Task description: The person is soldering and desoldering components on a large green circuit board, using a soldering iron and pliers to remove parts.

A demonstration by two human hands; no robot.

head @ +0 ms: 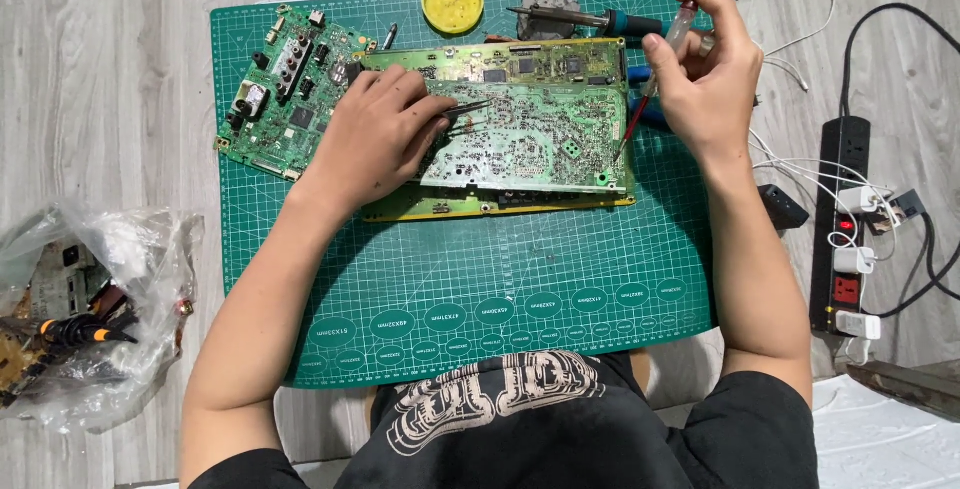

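Note:
A large green circuit board (545, 139) lies on a green cutting mat (480, 289), with a second board beneath it showing along the edges. My left hand (385, 134) rests on the board's left part and grips black tweezers (468, 109) that point right across it. My right hand (700, 64) is raised at the board's right edge and holds a clear-handled, red-shafted screwdriver (650, 84), tip down near the board's right side.
A smaller green board (285, 99) lies at the mat's upper left. A yellow round tin (453, 2) and a soldering iron (580, 19) sit at the top. A plastic bag of parts (80, 309) is on the left floor; a power strip (845, 229) with cables is on the right.

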